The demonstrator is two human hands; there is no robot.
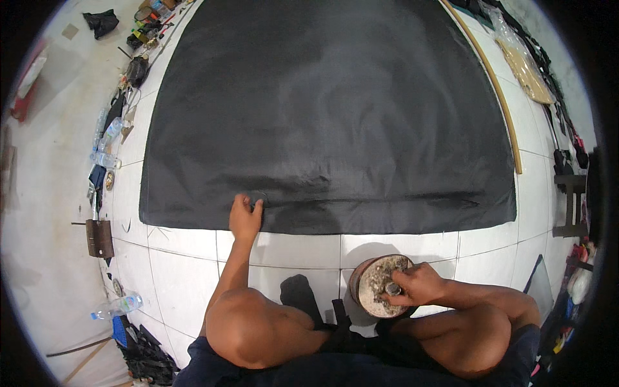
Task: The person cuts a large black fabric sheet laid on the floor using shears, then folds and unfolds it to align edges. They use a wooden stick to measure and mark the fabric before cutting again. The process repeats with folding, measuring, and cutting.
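A large black sheet [322,129], smooth like leatherette, lies spread over the tiles before me, with creases along its near part. My left hand [245,218] rests on it close to the near edge, fingers curled and thumb bent in. A small dark round thing [257,196] shows at its fingertips; its kind is unclear. Between my knees stands a round, reddish-brown drum-like block [371,284] with a pale, speckled top. My right hand [419,284] reaches over that top, its thumb and fingers around a short metal cylinder [393,289] near the middle.
A long yellowish strip [500,97] runs along the sheet's right edge. Plastic bottles [109,138], another bottle [119,306] and odds and ends line the left side. At the right are a dark stool-like frame [570,205], a plastic-wrapped tan bundle [525,68] and clutter by the wall.
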